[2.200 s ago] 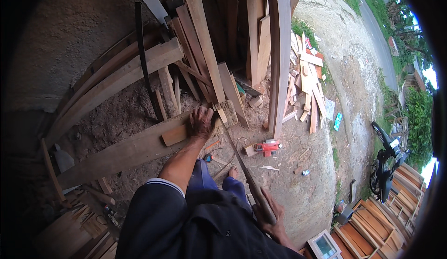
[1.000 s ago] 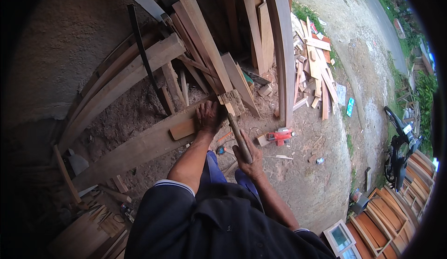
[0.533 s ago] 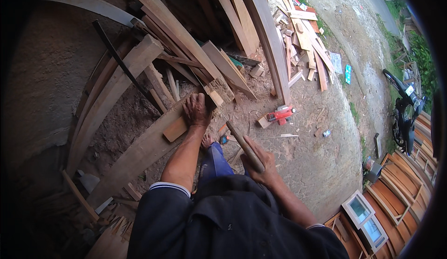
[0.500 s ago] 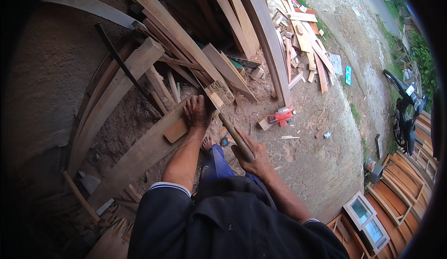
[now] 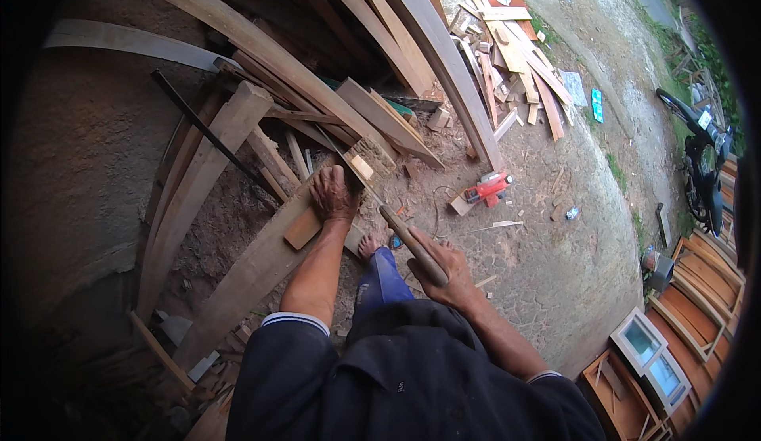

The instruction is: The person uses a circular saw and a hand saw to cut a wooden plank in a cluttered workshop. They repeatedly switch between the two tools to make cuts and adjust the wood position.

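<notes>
My right hand (image 5: 445,269) is closed around the long wooden handle of a saw (image 5: 412,244). Its thin blade runs away from me, edge-on, over the far end of a thick wooden beam (image 5: 252,276). My left hand (image 5: 334,193) bears down on that beam beside the blade, fingers bent and pressed against the wood. A pale cut patch or small block (image 5: 361,166) shows at the beam's end, just past the blade. Below my left wrist lies a short brown wood block (image 5: 302,228). Where the teeth meet the wood cannot be made out.
Curved planks (image 5: 444,60) lean beyond the beam, and a dark metal bar (image 5: 210,128) slants at left. A red power tool (image 5: 489,189) rests on the ground at right. Farther off are a heap of offcuts (image 5: 515,60), a motorcycle (image 5: 701,155) and window frames (image 5: 652,360).
My right hand has drawn the saw back toward me, so its handle sits farther from the beam's end. My left hand keeps its place on the beam. The whole view has shifted slightly.
</notes>
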`<state>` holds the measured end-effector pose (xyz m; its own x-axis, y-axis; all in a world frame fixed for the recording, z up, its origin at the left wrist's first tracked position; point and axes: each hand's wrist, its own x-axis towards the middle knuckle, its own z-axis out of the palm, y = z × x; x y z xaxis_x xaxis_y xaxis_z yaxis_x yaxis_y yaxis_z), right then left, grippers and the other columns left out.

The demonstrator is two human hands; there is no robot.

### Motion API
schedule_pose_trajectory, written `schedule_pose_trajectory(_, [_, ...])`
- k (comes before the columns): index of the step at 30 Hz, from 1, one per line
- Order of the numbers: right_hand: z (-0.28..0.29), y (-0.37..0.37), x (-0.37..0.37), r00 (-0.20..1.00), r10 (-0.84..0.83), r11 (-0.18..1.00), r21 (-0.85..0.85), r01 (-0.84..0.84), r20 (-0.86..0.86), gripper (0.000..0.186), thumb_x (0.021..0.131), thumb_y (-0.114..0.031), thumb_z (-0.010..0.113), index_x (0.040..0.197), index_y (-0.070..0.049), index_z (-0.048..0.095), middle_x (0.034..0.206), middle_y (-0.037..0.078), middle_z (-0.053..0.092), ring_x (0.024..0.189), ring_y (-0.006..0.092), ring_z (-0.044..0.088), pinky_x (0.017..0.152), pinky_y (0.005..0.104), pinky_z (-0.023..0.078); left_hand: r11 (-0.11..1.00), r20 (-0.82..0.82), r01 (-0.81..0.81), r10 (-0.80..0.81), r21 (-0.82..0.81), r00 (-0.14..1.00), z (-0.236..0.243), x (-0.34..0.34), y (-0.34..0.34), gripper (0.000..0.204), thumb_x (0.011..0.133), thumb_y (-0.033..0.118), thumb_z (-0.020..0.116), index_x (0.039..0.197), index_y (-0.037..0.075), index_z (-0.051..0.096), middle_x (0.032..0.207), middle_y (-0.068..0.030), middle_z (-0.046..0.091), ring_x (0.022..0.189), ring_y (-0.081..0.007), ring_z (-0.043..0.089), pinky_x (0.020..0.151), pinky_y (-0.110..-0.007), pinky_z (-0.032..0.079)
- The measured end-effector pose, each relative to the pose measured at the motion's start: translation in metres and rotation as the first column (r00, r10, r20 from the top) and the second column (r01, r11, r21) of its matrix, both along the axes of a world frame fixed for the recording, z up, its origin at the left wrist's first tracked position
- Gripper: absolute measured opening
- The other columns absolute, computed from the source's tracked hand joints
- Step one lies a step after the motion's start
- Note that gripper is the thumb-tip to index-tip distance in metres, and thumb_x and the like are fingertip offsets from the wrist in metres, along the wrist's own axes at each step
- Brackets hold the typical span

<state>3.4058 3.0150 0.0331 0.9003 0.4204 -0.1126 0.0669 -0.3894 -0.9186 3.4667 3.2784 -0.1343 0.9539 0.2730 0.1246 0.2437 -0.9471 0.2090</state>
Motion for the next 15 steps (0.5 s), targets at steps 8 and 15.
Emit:
schedule_pose_trajectory(8, [0.009, -0.034, -0.025, 0.980, -0.034, 0.999, 0.044, 0.026, 0.197, 0.061, 0.082, -0.011, 0.076, 0.140, -0.009, 0.057, 0.105, 0.021, 0.072, 0.082, 0.0369, 0.073, 0.085, 0.0463, 0.055, 0.994, -0.030, -0.065, 0.068, 0.083, 0.997, -0.008, 0.001, -0.002, 0.028, 0.087, 0.032, 0.066, 0.101, 0.011, 0.052, 0.107, -0.0126, 0.056, 0.111, -0.0360, 0.053, 0.095, -0.052, 0.040])
schedule_pose_trajectory(15, [0.005, -0.059, -0.041, 0.996, -0.089, 0.996, -0.028, 0.089, -0.002, 0.063, 0.083, -0.012, 0.077, 0.142, -0.010, 0.055, 0.103, 0.020, 0.073, 0.087, 0.0308, 0.074, 0.080, 0.0409, 0.055, 0.997, 0.109, -0.069, 0.065, 0.039, 0.992, -0.016, 0.005, -0.001, 0.030, 0.100, 0.037, 0.047, 0.099, 0.009, 0.055, 0.108, -0.0181, 0.060, 0.108, -0.0400, 0.055, 0.092, -0.054, 0.041])
